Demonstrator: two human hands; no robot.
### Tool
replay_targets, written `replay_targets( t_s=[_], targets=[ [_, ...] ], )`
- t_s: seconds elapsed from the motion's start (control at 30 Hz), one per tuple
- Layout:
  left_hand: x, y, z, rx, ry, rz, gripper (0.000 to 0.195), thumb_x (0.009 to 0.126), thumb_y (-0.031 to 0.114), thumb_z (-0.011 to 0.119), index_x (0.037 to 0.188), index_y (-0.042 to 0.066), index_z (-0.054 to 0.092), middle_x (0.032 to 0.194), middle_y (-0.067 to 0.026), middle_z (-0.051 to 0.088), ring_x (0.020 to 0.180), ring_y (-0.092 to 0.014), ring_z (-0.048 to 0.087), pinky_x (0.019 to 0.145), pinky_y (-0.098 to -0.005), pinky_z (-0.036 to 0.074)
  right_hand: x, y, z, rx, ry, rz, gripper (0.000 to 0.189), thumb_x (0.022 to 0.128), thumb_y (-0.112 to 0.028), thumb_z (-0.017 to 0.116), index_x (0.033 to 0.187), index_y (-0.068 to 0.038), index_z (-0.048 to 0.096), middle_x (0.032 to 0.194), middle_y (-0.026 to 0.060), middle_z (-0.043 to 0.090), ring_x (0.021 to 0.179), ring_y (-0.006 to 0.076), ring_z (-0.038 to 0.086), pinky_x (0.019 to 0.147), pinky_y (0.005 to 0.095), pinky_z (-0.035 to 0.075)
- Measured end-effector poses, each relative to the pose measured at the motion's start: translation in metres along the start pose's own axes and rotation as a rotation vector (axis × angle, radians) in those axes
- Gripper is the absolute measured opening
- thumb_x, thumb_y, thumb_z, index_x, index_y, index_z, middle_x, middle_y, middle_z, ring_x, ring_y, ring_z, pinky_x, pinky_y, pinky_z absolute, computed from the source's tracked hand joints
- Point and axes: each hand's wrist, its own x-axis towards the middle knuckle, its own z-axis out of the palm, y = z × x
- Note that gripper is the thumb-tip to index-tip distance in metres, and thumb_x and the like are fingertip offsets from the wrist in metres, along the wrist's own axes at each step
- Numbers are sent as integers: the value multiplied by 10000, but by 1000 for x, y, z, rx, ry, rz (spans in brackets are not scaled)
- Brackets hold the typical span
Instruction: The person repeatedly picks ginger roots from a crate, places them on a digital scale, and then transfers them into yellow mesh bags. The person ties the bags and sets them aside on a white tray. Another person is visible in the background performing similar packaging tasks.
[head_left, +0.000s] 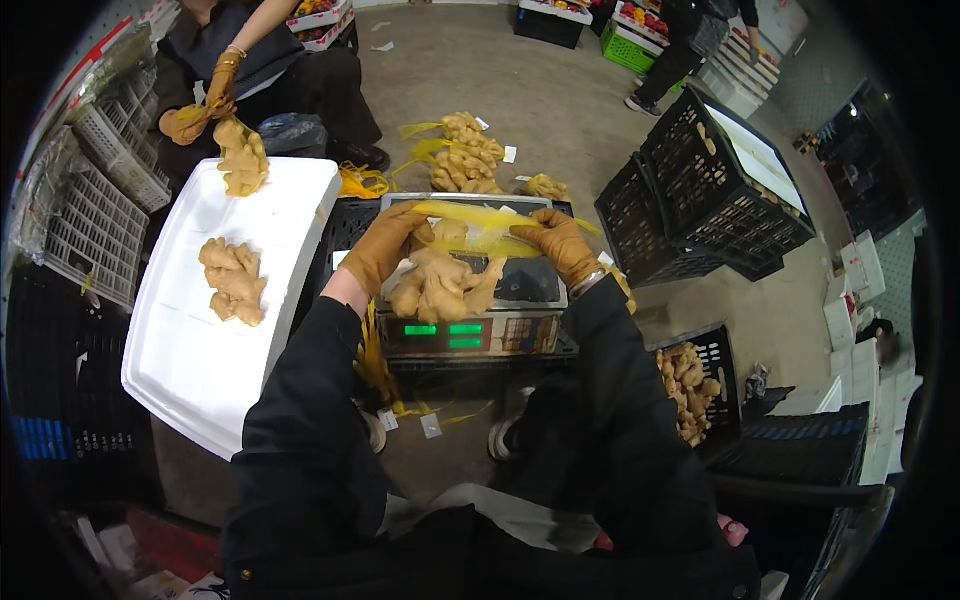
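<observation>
Between my two gloved hands a yellow mesh bag (480, 217) is stretched sideways above a digital scale (525, 289). My left hand (386, 247), in a tan glove, grips the bag's left end. At the other end my right hand (559, 244), gloved alike, pinches the netting. A large piece of ginger root (439, 285) lies on the near part of the scale, below the bag and close to my left hand. The scale's green display (442, 335) is lit. Whether any ginger sits inside the mesh is unclear.
Left stands a white foam box lid (195, 375) with a ginger root (234, 281) on it. Beyond it a co-worker's gloved hands (199, 116) hold netted ginger (241, 159). Bagged ginger (466, 161) lies behind the scale. Right are stacked black crates (697, 187) and a ginger-filled crate (720, 360).
</observation>
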Motion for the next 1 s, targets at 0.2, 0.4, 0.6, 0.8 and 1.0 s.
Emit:
replay_targets(
  t_s=[0.2,0.4,0.6,0.8,1.0],
  targets=[
    [14,27,13,773,39,345,235,828,176,646,989,6,625,863,-88,636,748,-160,582,667,-254,466,11,-1,5,-310,179,-241,220,799,-193,718,790,-19,583,632,32,530,594,105,454,559,256,414],
    [38,17,-17,1296,9,790,228,719,116,699,913,37,609,875,-143,604,872,-315,563,839,-337,447,19,15,0,-491,-28,-505,175,783,-143,696,835,-13,589,720,89,583,667,217,548,631,326,449],
    [69,-41,-53,1577,154,687,295,755,55,576,1048,55,608,1187,-138,572,1106,-330,511,975,-377,397,32,35,35,-1050,23,-534,261,715,-48,648,970,-60,594,970,153,619,948,362,561,808,411,463],
    [66,-53,-47,1474,75,554,314,769,120,608,1076,55,612,1149,-167,586,1090,-341,526,934,-378,430,36,46,40,-1178,76,-381,248,740,-116,625,981,-62,598,997,183,623,991,375,559,847,427,465],
    [57,-52,-18,1411,-25,400,255,757,140,609,998,56,614,995,-182,619,1010,-366,566,852,-422,460,17,70,29,-951,242,-206,257,794,-189,621,985,-26,567,944,229,616,888,424,577,748,451,474]
  ],
)
